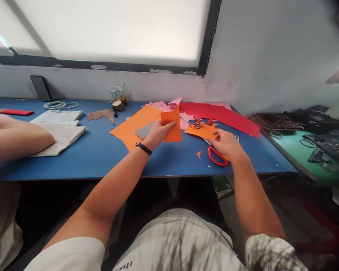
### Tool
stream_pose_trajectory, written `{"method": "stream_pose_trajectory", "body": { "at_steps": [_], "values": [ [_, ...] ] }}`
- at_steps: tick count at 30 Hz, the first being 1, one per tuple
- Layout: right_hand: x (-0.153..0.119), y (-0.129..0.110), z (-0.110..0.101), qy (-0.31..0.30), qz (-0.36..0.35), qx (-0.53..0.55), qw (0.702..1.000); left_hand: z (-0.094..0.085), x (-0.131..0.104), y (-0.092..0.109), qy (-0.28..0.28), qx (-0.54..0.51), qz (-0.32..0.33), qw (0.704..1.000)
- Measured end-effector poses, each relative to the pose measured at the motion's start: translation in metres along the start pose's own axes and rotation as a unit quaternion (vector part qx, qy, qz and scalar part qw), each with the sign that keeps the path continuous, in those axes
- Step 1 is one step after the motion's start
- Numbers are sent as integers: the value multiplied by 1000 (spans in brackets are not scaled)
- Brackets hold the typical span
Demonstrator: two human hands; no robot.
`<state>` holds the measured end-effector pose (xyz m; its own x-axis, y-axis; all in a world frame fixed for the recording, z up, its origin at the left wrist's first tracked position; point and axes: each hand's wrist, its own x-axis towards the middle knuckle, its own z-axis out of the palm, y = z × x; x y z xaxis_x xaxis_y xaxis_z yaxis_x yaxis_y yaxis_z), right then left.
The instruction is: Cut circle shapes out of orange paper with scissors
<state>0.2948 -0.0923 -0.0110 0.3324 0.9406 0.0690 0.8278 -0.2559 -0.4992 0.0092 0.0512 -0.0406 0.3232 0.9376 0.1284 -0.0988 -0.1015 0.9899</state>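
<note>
My left hand (pixel 158 132) grips an upright piece of orange paper (pixel 172 130), thumb across its front. To the right, my right hand (pixel 224 142) has its fingers curled at the edge of another orange paper piece (pixel 199 131); whether it pinches the paper is unclear. Scissors with red handles (pixel 218 157) lie just below that hand, their blades partly hidden. Larger orange sheets (pixel 127 128) and a grey phone-like slab (pixel 143 131) lie behind my left hand. Red paper (pixel 214 116) and pink paper (pixel 158 105) are spread farther back. A small orange scrap (pixel 199 154) rests near the scissors.
On the blue table (pixel 101 158), another person's arm (pixel 19 137) rests by folded newspaper (pixel 62 135) at left. A plastic cup (pixel 117 92), a tape roll (pixel 118 105) and a brown scrap (pixel 100 115) stand or lie farther back. A green surface (pixel 296 150) holds black plastic at right.
</note>
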Motion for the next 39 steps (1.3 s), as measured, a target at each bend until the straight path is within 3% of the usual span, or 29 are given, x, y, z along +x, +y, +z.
{"method": "stream_pose_trajectory", "body": {
  "at_steps": [2, 6, 13, 18, 21, 25, 28, 30, 35, 36, 39],
  "values": [
    [-13, 20, -4, -35, 54, -80, 995, 3, -4, 2, -6, -2, 3, 1000],
    [-23, 37, 3, -65, 69, -123, 988, 10, -13, 4, -27, -3, 13, 1000],
    [-18, 40, 9, -75, 80, -87, 990, 9, -18, 1, -58, 17, 18, 998],
    [-39, 49, 2, -67, 86, -39, 993, 9, -16, -1, -40, 3, 25, 999],
    [-61, 57, 0, -64, 73, 4, 995, 11, -15, 0, -19, -22, 29, 999],
    [-75, 59, 12, -69, 47, 185, 979, 12, -14, 3, 6, -46, 30, 998],
    [-65, 49, 27, -60, 31, 319, 945, 9, -14, 4, 11, -45, 22, 999],
    [-50, 40, 32, -18, 15, 348, 937, 7, -14, 4, 9, -34, 8, 999],
    [-4, 25, 20, 57, 18, 172, 983, 5, -9, 3, 8, 12, -39, 999],
    [2, 22, 17, 58, 19, 75, 995, 5, -9, 3, 8, 20, -46, 999],
    [9, 13, 20, 27, 28, -47, 998, 6, -7, 2, -2, 45, -64, 997]
  ]
}}
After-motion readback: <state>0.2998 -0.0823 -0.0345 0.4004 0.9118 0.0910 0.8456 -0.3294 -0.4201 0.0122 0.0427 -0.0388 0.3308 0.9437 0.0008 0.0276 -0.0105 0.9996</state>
